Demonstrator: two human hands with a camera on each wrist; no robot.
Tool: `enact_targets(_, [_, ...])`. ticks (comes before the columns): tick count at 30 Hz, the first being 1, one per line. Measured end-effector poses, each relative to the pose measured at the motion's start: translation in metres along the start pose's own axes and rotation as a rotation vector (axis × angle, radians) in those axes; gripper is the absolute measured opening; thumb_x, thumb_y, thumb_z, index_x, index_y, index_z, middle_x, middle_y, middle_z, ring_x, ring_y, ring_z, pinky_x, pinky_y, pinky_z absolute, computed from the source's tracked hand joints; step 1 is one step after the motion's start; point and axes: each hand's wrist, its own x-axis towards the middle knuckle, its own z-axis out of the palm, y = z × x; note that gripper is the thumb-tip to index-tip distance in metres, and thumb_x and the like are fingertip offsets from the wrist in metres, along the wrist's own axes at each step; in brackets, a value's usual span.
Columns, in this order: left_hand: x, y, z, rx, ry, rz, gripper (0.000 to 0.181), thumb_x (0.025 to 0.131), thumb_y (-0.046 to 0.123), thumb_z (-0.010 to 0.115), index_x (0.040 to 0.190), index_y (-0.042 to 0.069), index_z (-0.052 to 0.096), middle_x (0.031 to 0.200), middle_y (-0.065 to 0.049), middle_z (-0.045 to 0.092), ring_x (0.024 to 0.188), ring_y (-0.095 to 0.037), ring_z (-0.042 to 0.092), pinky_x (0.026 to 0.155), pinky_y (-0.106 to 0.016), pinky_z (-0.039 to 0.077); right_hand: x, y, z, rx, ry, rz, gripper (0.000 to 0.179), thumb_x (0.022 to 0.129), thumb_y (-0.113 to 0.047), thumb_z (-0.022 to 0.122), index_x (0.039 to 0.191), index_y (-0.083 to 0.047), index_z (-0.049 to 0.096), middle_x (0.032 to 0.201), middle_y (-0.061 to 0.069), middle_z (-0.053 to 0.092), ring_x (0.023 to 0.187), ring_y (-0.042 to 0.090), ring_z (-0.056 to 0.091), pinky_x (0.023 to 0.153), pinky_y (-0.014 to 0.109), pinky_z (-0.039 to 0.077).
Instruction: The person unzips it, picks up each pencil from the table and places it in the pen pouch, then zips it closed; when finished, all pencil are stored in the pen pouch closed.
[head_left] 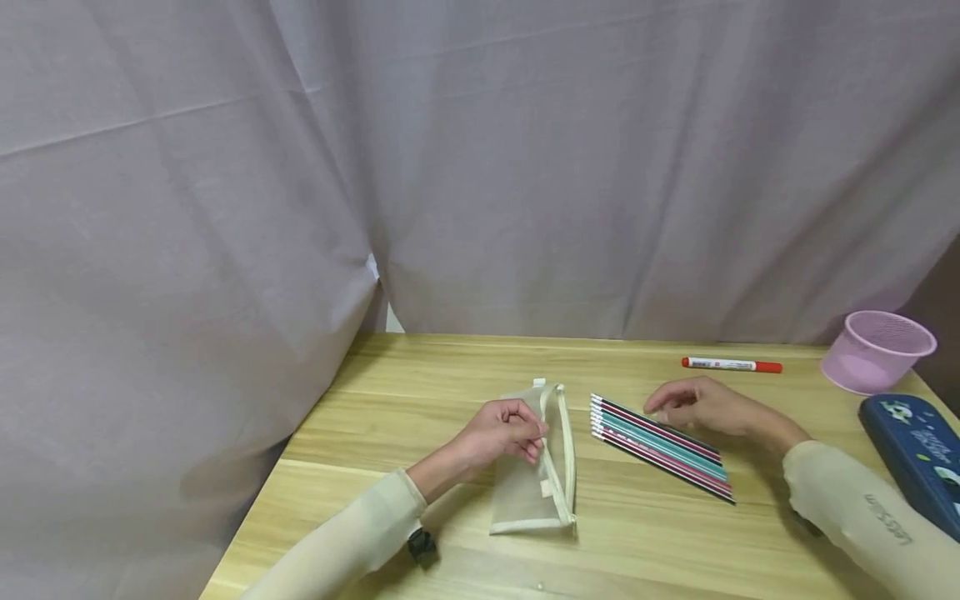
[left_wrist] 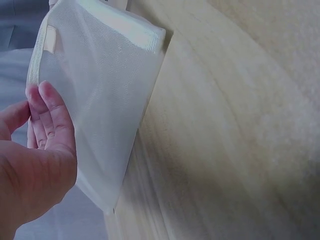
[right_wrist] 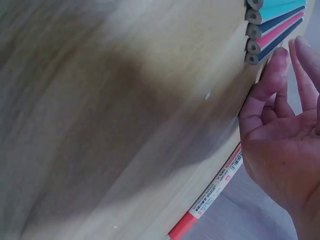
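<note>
"Mesh pouch (head_left: pixel 521 492): where is it?"

"On the table (head_left: pixel 420 375), nearer the left edge than the right, its zippered rim pinched in the fingers of the left hand (head_left: pixel 498 433)."

"And the right hand (head_left: pixel 708 406)?"

"Fingers loose, grasping nothing, just beside the row of pencils (head_left: pixel 660 450); I cannot tell whether they touch. One red-capped marker (head_left: pixel 727 364) lies near the far edge."
</note>
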Motion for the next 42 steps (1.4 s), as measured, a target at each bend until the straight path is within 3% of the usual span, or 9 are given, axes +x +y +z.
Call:
enact_targets(11, [-0.002,0.003,-0.002,0.012,-0.014,-0.001,0.006,0.098,0.003,0.069,0.102,0.001,0.066,0.085,-0.004,0.074,0.072,-0.012,0.068,0.071,-0.024,0.065,0.002,-0.003,0.006,-0.035,0.023,0.034,0.020,0.100,-0.012,0.072,0.117,-0.003,0.076,0.116,0.014,0.076,0.092,0.007,0.057,0.075,0.020,0.050])
enact_targets(18, [0.000,0.006,-0.003,0.015,0.002,0.001,0.004,0.098,0.001,0.068,0.102,0.000,0.067,0.083,-0.005,0.074,0.070,-0.012,0.069,0.070,-0.025,0.065,0.002,-0.009,0.006,-0.072,0.049,0.044,0.018,0.098,-0.008,0.073,0.115,-0.006,0.077,0.104,0.010,0.074,0.087,0.009,0.056,0.072,0.021,0.051])
enact_targets(23, [0.001,0.007,-0.001,0.017,-0.001,0.001,0.005,0.098,0.002,0.069,0.101,-0.001,0.066,0.081,-0.005,0.074,0.069,-0.012,0.069,0.069,-0.025,0.065,0.002,-0.016,0.009,-0.175,0.090,0.054,0.014,0.094,-0.008,0.076,0.107,-0.011,0.077,0.089,0.002,0.067,0.082,0.009,0.056,0.069,0.021,0.049])
enact_targets(31, [-0.002,0.005,-0.002,0.022,-0.003,-0.010,0.007,0.098,0.002,0.069,0.102,-0.001,0.065,0.082,-0.005,0.073,0.070,-0.013,0.069,0.071,-0.026,0.065,0.005,-0.019,0.014,-0.355,0.171,0.058,0.017,0.089,-0.007,0.076,0.101,-0.020,0.076,0.086,-0.004,0.070,0.078,0.007,0.056,0.068,0.021,0.045])
enact_targets(37, [-0.006,0.002,-0.004,0.015,-0.001,-0.007,0.007,0.097,0.003,0.069,0.101,-0.001,0.065,0.082,-0.005,0.073,0.070,-0.013,0.069,0.070,-0.026,0.065,0.011,-0.018,0.015,-0.429,0.176,0.042,0.023,0.088,-0.002,0.070,0.097,-0.023,0.075,0.085,-0.007,0.069,0.074,0.007,0.053,0.065,0.021,0.040])
enact_targets(42, [-0.005,0.001,-0.004,0.015,-0.009,-0.011,0.003,0.098,0.002,0.068,0.100,0.002,0.065,0.081,-0.004,0.074,0.070,-0.013,0.069,0.070,-0.026,0.065,0.011,-0.021,0.013,-0.489,0.171,0.058,0.021,0.089,-0.006,0.078,0.097,-0.025,0.077,0.080,-0.011,0.067,0.073,0.006,0.055,0.064,0.022,0.043])
